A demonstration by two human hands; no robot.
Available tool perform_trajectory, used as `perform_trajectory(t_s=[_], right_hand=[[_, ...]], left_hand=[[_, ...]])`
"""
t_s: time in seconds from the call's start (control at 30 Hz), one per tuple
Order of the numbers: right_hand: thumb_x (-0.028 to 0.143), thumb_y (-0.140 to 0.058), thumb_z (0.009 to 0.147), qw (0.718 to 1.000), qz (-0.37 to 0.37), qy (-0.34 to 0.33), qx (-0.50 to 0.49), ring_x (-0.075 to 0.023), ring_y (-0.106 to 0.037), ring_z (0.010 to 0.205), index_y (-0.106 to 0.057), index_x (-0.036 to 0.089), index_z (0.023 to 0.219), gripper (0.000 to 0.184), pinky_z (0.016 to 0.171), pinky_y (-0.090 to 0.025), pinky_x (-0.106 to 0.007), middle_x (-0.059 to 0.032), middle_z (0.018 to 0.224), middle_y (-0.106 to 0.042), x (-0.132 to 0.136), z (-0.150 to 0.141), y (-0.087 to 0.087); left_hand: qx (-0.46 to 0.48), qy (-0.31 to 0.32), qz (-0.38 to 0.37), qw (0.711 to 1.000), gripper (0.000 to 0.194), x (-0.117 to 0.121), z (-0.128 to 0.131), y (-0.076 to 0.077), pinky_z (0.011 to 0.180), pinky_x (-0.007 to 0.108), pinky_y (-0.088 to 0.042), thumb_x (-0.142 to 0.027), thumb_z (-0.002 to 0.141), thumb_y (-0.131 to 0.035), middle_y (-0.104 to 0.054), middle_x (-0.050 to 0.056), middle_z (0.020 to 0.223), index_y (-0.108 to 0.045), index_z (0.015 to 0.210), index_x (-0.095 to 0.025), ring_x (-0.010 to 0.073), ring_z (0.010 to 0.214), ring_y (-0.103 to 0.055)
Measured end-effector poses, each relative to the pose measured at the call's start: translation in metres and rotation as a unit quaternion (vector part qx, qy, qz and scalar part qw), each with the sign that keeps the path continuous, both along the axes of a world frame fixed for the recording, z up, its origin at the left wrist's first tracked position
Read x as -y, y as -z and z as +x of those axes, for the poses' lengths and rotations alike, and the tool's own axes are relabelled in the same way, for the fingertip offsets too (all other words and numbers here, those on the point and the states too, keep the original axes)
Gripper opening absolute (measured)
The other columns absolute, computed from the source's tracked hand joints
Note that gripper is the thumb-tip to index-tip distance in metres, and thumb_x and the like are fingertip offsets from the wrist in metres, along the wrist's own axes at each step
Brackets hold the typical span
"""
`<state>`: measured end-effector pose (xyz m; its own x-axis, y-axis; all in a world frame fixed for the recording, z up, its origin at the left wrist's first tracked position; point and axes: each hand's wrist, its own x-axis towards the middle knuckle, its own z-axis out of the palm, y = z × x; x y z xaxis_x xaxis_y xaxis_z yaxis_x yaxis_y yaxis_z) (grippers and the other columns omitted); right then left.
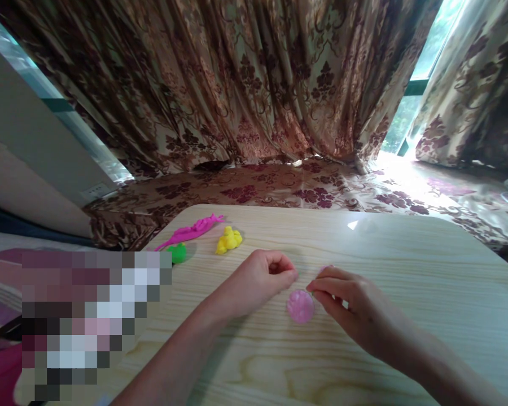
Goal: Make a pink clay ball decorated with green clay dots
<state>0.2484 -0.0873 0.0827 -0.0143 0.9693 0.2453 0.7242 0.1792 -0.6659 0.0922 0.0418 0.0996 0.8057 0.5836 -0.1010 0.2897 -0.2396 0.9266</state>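
Observation:
A round pink piece with an uneven surface, perhaps clay, lies on the pale wooden table between my hands. My left hand is just behind it on the left, thumb and fingers pinched together; whatever may be between the tips is too small to make out. To the right of the piece, my right hand also pinches, with a tiny greenish speck at its fingertips that I cannot identify. Another bit of pink shows behind the right fingers, mostly hidden by them.
Toward the table's far left lie a yellow lump, a green lump and a long magenta strip. A blurred-out patch covers the left side. Beyond the table are a patterned cloth ledge and curtains.

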Motion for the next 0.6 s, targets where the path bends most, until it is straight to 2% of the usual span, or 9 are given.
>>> perform_trajectory(t_s=[0.13, 0.23, 0.33, 0.47, 0.6], right_hand=[[0.012, -0.047, 0.089, 0.999, -0.006, -0.001, 0.051, -0.0128, -0.055, 0.075, -0.060, 0.020, 0.078, 0.020, 0.078, -0.041, -0.028, -0.0005, 0.083, -0.061, -0.001, -0.003, 0.007], [0.012, -0.046, 0.090, 0.996, -0.010, -0.008, 0.087, -0.0134, -0.055, 0.076, -0.063, 0.022, 0.088, 0.020, 0.081, -0.040, -0.029, -0.0009, 0.084, -0.060, -0.003, -0.004, 0.010], [0.010, -0.046, 0.089, 0.992, -0.017, -0.017, 0.121, -0.0151, -0.055, 0.080, -0.064, 0.021, 0.087, 0.021, 0.085, -0.039, -0.032, -0.0028, 0.086, -0.057, -0.003, -0.007, 0.010], [0.008, -0.044, 0.089, 0.990, -0.033, -0.019, 0.133, -0.0151, -0.054, 0.078, -0.062, 0.019, 0.082, 0.022, 0.086, -0.038, -0.033, -0.0028, 0.084, -0.056, -0.003, -0.009, 0.011], [0.011, -0.043, 0.090, 0.991, -0.029, -0.011, 0.127, -0.0154, -0.053, 0.076, -0.059, 0.020, 0.088, 0.018, 0.078, -0.040, -0.031, -0.0020, 0.083, -0.057, -0.003, -0.008, 0.015]], left_hand=[[-0.039, 0.072, -0.056, 0.995, 0.015, 0.003, -0.004, 0.004, 0.050, 0.020, -0.034, -0.026, 0.076, -0.049, -0.059, -0.001, 0.064, -0.060, 0.076, -0.015, 0.0094, 0.055, -0.050], [-0.047, 0.079, -0.051, 0.994, 0.015, 0.002, -0.004, 0.012, 0.049, 0.020, -0.033, -0.025, 0.076, -0.049, -0.059, -0.001, 0.063, -0.060, 0.076, -0.015, 0.0095, 0.055, -0.050], [-0.052, 0.079, -0.038, 0.995, 0.015, 0.002, -0.003, 0.018, 0.049, 0.020, -0.034, -0.024, 0.075, -0.049, -0.060, 0.000, 0.065, -0.060, 0.076, -0.015, 0.0101, 0.057, -0.052], [-0.059, 0.078, -0.036, 0.994, 0.015, 0.002, -0.002, 0.015, 0.050, 0.020, -0.037, -0.025, 0.076, -0.048, -0.061, 0.002, 0.066, -0.059, 0.074, -0.014, 0.0110, 0.059, -0.054], [-0.057, 0.076, -0.058, 0.994, 0.015, 0.002, -0.002, 0.014, 0.051, 0.020, -0.038, -0.026, 0.077, -0.048, -0.061, 0.001, 0.065, -0.059, 0.075, -0.015, 0.0107, 0.058, -0.054]])
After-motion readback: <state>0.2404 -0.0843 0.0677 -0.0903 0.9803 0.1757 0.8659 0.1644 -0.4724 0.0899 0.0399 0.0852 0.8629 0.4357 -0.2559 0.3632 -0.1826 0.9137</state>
